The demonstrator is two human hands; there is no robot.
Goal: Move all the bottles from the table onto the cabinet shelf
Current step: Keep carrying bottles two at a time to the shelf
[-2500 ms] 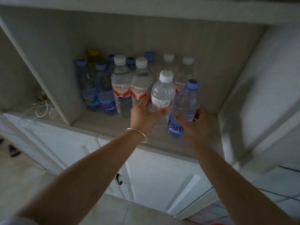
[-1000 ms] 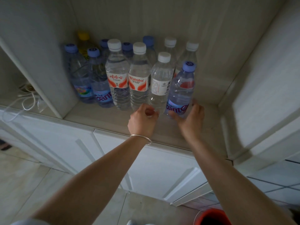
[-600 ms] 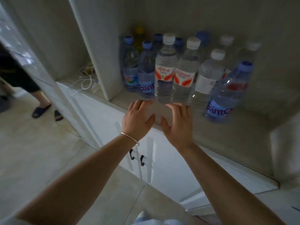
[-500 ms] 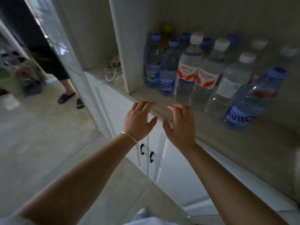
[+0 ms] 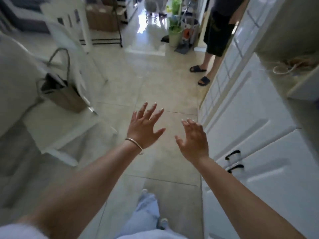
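No bottle is in view now. My left hand (image 5: 145, 126), with a thin bracelet on the wrist, is held out over the tiled floor with its fingers spread and nothing in it. My right hand (image 5: 194, 140) floats beside it, also spread and holding nothing, close to the white cabinet doors (image 5: 250, 128). The cabinet runs along the right edge; only a corner of its open shelf (image 5: 284, 71) shows, holding a coiled cord (image 5: 284, 67). The shelf section with the bottles is out of frame.
A white chair (image 5: 72, 128) with a grey-brown bag (image 5: 63, 94) on it stands to the left. A person in dark shorts and slippers (image 5: 207, 69) stands ahead by the cabinet. Tiled floor stretches between them. Racks and clutter fill the far end.
Both hands have let go of the bottles on the shelf and pulled back, fingers spread. My view has swung left, away from the shelf, toward the floor and room.
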